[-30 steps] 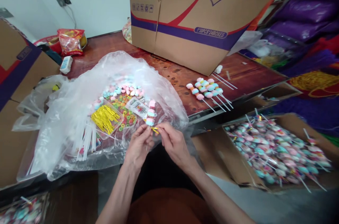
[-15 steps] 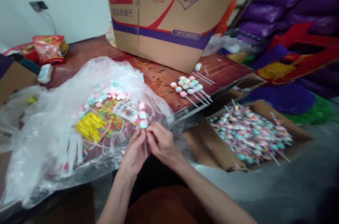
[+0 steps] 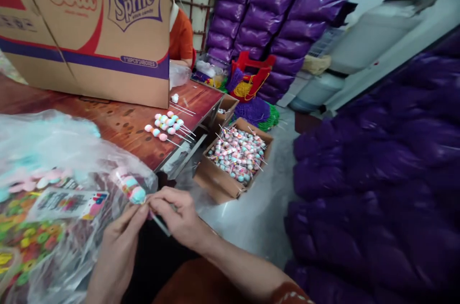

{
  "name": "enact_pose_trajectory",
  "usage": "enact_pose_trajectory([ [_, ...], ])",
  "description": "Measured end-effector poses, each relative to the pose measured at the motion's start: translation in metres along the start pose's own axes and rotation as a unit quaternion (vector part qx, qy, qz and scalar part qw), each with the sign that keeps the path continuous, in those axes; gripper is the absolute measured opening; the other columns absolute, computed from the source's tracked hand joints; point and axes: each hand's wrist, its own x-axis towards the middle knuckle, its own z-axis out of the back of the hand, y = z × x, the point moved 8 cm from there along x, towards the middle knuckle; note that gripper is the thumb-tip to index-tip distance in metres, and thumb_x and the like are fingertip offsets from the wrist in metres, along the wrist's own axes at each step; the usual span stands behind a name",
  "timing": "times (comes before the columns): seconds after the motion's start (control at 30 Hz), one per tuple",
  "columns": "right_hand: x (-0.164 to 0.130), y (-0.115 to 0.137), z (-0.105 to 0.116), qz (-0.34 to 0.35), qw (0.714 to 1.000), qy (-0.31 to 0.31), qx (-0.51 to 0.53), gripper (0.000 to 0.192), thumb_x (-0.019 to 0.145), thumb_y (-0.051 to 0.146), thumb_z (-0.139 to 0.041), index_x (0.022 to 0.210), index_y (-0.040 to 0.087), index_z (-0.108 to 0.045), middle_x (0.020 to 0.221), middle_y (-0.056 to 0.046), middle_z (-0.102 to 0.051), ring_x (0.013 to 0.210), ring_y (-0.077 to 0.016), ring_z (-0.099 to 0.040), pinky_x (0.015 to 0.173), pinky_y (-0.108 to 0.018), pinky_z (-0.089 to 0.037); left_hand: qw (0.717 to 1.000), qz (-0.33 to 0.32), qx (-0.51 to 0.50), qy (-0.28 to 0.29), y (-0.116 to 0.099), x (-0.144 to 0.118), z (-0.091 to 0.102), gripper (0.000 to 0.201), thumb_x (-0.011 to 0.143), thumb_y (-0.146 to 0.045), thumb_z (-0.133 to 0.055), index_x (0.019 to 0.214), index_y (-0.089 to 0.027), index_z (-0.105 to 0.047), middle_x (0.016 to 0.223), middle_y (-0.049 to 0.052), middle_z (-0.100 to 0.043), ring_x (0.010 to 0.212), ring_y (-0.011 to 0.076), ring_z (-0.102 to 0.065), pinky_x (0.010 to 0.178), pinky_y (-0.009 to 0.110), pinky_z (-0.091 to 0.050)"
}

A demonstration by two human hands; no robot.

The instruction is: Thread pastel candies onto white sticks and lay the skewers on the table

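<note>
A marshmallow stick (image 3: 130,187), pink and blue pieces in a clear sleeve, tilts up and left in front of me. My left hand (image 3: 120,241) pinches it just below the lowest marshmallow. The fingers of my right hand (image 3: 176,215) close at the same spot, by the gathered end of the sleeve; any small tie there is too hidden to make out. The white stick (image 3: 160,224) slants down below the right fingers. Left of my hands, a printed label bag (image 3: 68,203) lies over colourful ring candies (image 3: 39,241) on clear plastic sheeting (image 3: 82,136).
Several unwrapped marshmallow sticks (image 3: 167,124) lie near the table edge, before a large carton (image 3: 89,74). A floor box (image 3: 215,189) holds many wrapped sticks. Purple bags (image 3: 377,189) are piled at right. Behind the carton sits a person in an orange top (image 3: 181,35).
The view has swung right, bringing the purple bags and the person into sight. The marshmallow stick has tipped to the left in my hands, which keep their pinch near its base.
</note>
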Motion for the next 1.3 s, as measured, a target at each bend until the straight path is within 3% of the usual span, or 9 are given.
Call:
enact_pose_trajectory([
  [0.13,-0.028,-0.04,0.021,-0.136,0.985,0.024,0.099,0.023,0.09,0.034,-0.059,0.092,0.017,-0.075,0.072,-0.001,-0.066,0.057,-0.0103,-0.053,0.052,-0.022,-0.045,0.997,-0.042,0.07,-0.004,0.016,0.001,-0.033,0.02,0.07,-0.033,-0.083,0.083,-0.019,-0.08,0.083,0.004,-0.074,0.078,0.019,-0.064,0.075,0.03,-0.052],
  [0.3,-0.043,-0.103,0.078,-0.22,0.951,-0.106,0.191,0.022,0.079,0.038,-0.078,0.079,0.016,-0.072,0.058,0.004,-0.054,0.046,-0.0046,-0.037,0.042,-0.017,-0.029,0.966,-0.163,0.196,0.036,0.009,0.011,-0.051,0.015,0.081,-0.028,-0.071,0.067,-0.023,-0.074,0.075,0.005,-0.068,0.073,0.0213,-0.063,0.068,0.033,-0.051],
  [0.43,-0.027,-0.158,0.149,-0.242,0.884,-0.254,0.308,0.028,0.064,0.031,-0.086,0.067,0.019,-0.061,0.065,0.005,-0.057,0.043,-0.0024,-0.029,0.041,-0.017,-0.033,0.893,-0.301,0.291,-0.168,-0.041,0.014,0.025,0.017,0.088,-0.029,-0.062,0.076,-0.021,-0.069,0.081,0.004,-0.067,0.079,0.019,-0.062,0.074,0.032,-0.049],
  [0.57,-0.019,-0.196,0.18,-0.32,0.855,-0.316,0.258,0.019,0.064,0.031,-0.079,0.073,0.02,-0.068,0.064,0.002,-0.061,0.043,-0.0054,-0.034,0.036,-0.019,-0.03,0.762,-0.283,0.486,-0.32,-0.064,0.031,0.103,0.019,0.081,-0.031,-0.068,0.097,-0.021,-0.07,0.093,0.007,-0.066,0.084,0.022,-0.06,0.08,0.035,-0.048],
  [0.7,-0.011,-0.186,0.119,-0.288,0.901,-0.253,0.204,0.035,0.058,0.035,-0.085,0.083,0.016,-0.072,0.066,0.0,-0.063,0.047,-0.0069,-0.043,0.04,-0.02,-0.033,0.714,-0.245,0.576,-0.315,-0.056,0.052,0.128,0.01,0.084,-0.029,-0.064,0.082,-0.021,-0.068,0.085,0.007,-0.068,0.088,0.0262,-0.062,0.082,0.037,-0.046],
  [0.83,-0.005,-0.128,0.026,-0.178,0.973,-0.13,0.075,0.027,0.079,0.042,-0.072,0.09,0.017,-0.07,0.065,0.001,-0.061,0.051,-0.0096,-0.047,0.047,-0.022,-0.037,0.707,-0.243,0.58,-0.322,-0.052,0.052,0.125,0.01,0.087,-0.029,-0.062,0.088,-0.022,-0.069,0.091,0.007,-0.07,0.09,0.0257,-0.064,0.08,0.035,-0.046],
  [0.97,-0.005,-0.076,-0.051,-0.082,0.995,0.052,0.01,0.019,0.094,0.033,-0.056,0.087,0.019,-0.068,0.066,0.001,-0.06,0.06,-0.0123,-0.056,0.059,-0.024,-0.043,0.704,-0.23,0.588,-0.327,-0.054,0.051,0.126,0.024,0.084,-0.03,-0.067,0.105,-0.02,-0.068,0.101,0.009,-0.069,0.094,0.0269,-0.065,0.078,0.034,-0.047],
  [1.13,-0.013,-0.057,-0.095,-0.034,0.985,0.167,-0.017,0.022,0.096,0.029,-0.051,0.082,0.019,-0.065,0.064,0.003,-0.057,0.061,-0.0116,-0.055,0.063,-0.024,-0.042,0.758,-0.238,0.52,-0.315,-0.056,0.053,0.139,0.009,0.085,-0.023,-0.064,0.087,-0.022,-0.073,0.089,0.006,-0.074,0.082,0.0228,-0.067,0.076,0.032,-0.046],
  [1.3,0.007,-0.07,-0.106,-0.103,0.99,0.099,0.018,0.023,0.091,0.038,-0.058,0.101,0.019,-0.067,0.084,-0.002,-0.066,0.065,-0.0135,-0.057,0.061,-0.025,-0.044,0.837,-0.272,0.379,-0.287,-0.056,0.033,0.134,0.015,0.086,-0.031,-0.065,0.089,-0.021,-0.076,0.079,0.004,-0.072,0.071,0.018,-0.064,0.07,0.029,-0.047],
])
